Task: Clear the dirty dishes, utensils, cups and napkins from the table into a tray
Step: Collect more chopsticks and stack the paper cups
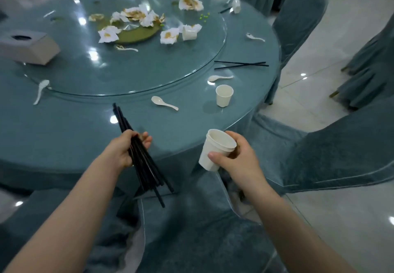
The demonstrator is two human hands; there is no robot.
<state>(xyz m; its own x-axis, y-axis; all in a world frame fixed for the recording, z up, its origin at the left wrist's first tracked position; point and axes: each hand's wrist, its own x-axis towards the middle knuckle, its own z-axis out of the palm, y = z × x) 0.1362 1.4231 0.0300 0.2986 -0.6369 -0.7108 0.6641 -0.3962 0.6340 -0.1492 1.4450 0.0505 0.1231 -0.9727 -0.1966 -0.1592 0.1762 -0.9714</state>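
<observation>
Your left hand [125, 148] grips a bundle of black chopsticks [140, 155], your right hand [236, 157] holds stacked paper cups [215, 150]: gathering like items saves tray trips.

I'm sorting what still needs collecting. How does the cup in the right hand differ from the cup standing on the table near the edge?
The held cup is gripped by the right hand and tilted; the table cup stands upright, untouched. The held cup shows doubled rims, so it looks like nested cups; the table cup is single. The held cup is off the table; the other rests on it. Both are plain white and look empty.
</observation>
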